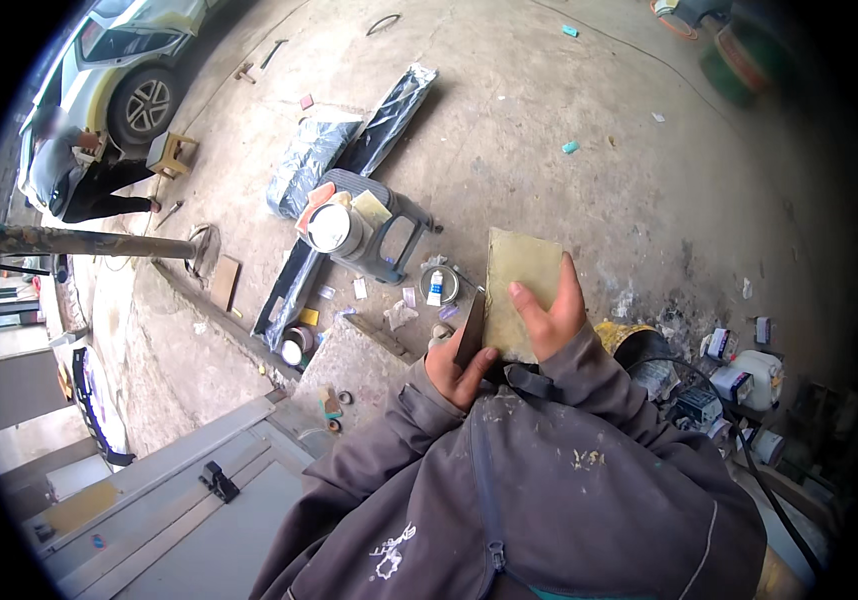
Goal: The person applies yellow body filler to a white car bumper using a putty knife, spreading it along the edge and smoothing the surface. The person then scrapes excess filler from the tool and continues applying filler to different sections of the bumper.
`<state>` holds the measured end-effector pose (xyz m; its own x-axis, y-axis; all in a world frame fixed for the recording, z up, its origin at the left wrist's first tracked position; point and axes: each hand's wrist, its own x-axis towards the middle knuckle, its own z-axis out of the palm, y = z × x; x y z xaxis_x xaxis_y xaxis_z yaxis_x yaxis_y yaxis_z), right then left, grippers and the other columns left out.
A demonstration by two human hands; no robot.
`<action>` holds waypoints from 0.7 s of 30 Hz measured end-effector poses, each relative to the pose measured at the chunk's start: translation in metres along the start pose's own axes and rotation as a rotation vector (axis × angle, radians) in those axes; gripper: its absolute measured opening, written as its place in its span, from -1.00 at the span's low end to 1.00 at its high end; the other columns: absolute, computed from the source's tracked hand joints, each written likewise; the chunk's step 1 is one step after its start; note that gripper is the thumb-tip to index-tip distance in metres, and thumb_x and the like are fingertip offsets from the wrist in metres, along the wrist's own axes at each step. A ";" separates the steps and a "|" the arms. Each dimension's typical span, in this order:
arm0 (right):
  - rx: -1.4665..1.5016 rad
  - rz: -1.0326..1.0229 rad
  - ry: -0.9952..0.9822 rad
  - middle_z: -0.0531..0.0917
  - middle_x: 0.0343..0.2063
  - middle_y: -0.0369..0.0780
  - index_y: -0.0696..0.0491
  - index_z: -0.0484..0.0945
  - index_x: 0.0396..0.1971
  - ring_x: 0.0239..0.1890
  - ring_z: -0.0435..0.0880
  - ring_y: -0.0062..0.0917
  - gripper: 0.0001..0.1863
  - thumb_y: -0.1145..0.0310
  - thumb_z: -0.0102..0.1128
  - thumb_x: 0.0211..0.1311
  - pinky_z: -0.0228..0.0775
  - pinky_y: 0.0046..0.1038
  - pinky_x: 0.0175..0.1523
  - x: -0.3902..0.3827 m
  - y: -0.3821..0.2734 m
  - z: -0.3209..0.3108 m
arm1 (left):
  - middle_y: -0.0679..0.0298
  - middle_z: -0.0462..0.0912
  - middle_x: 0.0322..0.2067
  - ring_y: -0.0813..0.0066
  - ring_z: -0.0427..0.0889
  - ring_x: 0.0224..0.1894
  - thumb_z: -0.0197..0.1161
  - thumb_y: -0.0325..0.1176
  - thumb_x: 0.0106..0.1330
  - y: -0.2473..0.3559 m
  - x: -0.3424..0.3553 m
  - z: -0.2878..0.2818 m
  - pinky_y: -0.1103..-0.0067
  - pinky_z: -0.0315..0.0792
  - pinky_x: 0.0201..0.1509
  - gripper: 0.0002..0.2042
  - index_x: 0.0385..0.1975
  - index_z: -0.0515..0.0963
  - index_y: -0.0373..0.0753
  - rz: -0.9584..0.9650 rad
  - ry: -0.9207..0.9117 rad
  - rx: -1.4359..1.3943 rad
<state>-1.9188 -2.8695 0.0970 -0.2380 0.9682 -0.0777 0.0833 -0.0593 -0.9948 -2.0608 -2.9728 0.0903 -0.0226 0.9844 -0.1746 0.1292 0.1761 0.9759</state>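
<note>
My right hand [557,325] grips a flat, yellowish-beige rectangular board [524,262] from its right side, with the thumb lying across its face. Against the board's left edge stands a dark, flat, blade-like tool [470,335], seen nearly edge-on, and my left hand [457,372] is closed round it. My left thumb reaches to the board's lower corner. Ahead and to the left, a round tin [333,228] with white stuff inside stands on a grey plastic stool [374,190]. A white and blue tube [436,288] lies in a round lid [452,275] on the floor.
Plastic-wrapped dark panels [311,165] lie beyond the stool. A concrete block [349,365] and an open paint can [294,350] are at left. Boxes and containers [734,380] crowd the right. A person [64,175] sits by a car [119,60], past a horizontal pole [89,241].
</note>
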 end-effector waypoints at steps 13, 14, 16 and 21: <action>0.326 -0.109 0.049 0.58 -0.17 -0.24 0.14 0.38 0.02 -0.15 0.54 -0.59 -0.66 0.48 0.12 0.24 0.41 -0.52 -0.04 0.039 -0.032 -0.036 | 0.24 0.58 -0.13 0.52 0.53 -0.10 0.25 -0.34 0.26 0.001 0.038 -0.019 0.63 0.37 0.01 -0.57 0.06 0.38 -0.40 -0.021 0.092 -0.532; 0.510 -0.067 0.031 0.58 -0.15 -0.24 0.12 0.39 0.03 -0.11 0.55 -0.56 -0.67 0.49 0.08 0.27 0.40 -0.49 0.00 0.048 -0.028 -0.046 | 0.24 0.60 -0.18 0.51 0.56 -0.15 0.26 -0.36 0.25 -0.004 0.040 -0.032 0.61 0.40 -0.03 -0.61 0.02 0.41 -0.41 -0.061 0.063 -0.559; 0.713 -0.009 -0.025 0.58 -0.09 -0.24 0.09 0.42 0.04 -0.05 0.55 -0.50 -0.69 0.51 0.02 0.30 0.39 -0.42 0.07 0.060 -0.011 -0.066 | 0.27 0.65 -0.33 0.49 0.62 -0.28 0.29 -0.38 0.23 -0.003 0.044 -0.046 0.57 0.46 -0.16 -0.70 -0.10 0.52 -0.39 -0.098 0.017 -0.639; 0.963 0.088 -0.327 0.54 0.03 -0.20 0.05 0.45 0.07 0.09 0.50 -0.39 -0.68 0.53 -0.04 0.33 0.32 -0.21 0.18 0.066 0.021 -0.070 | 0.29 0.66 -0.32 0.53 0.60 -0.29 0.23 -0.26 0.30 0.024 0.043 -0.051 0.58 0.45 -0.15 -0.70 -0.15 0.56 -0.39 -0.180 -0.236 -0.453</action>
<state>-1.8646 -2.7898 0.0761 -0.5333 0.8456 -0.0233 -0.6663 -0.4370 -0.6042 -2.1093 -2.9265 0.1126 0.2250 0.9210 -0.3181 -0.2976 0.3759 0.8776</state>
